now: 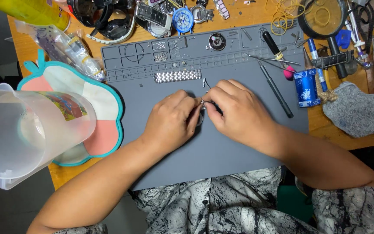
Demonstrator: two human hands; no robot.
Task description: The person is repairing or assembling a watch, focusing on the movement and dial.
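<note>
My left hand (172,121) and my right hand (234,112) meet over the middle of the grey silicone work mat (221,151), fingertips pressed together on a small metal watch part (203,104) that sits right between them. The left fingers curl around it from one side, and a rounded edge of it shows just under my left fingertips; the right thumb and forefinger pinch a thin tool (207,102) against the piece, though my knuckles hide most of both, so I cannot tell exactly what kind of tool it is. Just above my fingertips a small bent wire hook (204,82) lies on the mat, and a little beyond it, toward my left, a length of silver link watch bracelet (177,76) lies flat below the mat's moulded compartments. To the right of my right hand a black-handled screwdriver (275,89) lies slanted, and beyond it a blue cylinder (306,88) stands at the mat's edge with a grey cloth (360,110) beside it. Far off to my left are a clear plastic measuring jug (27,130) and a flower-shaped pad (87,108) with a teal border. Well beyond my grip, past the top of the mat, are a blue watch case (182,19) and a magnifying glass (323,17).
</note>
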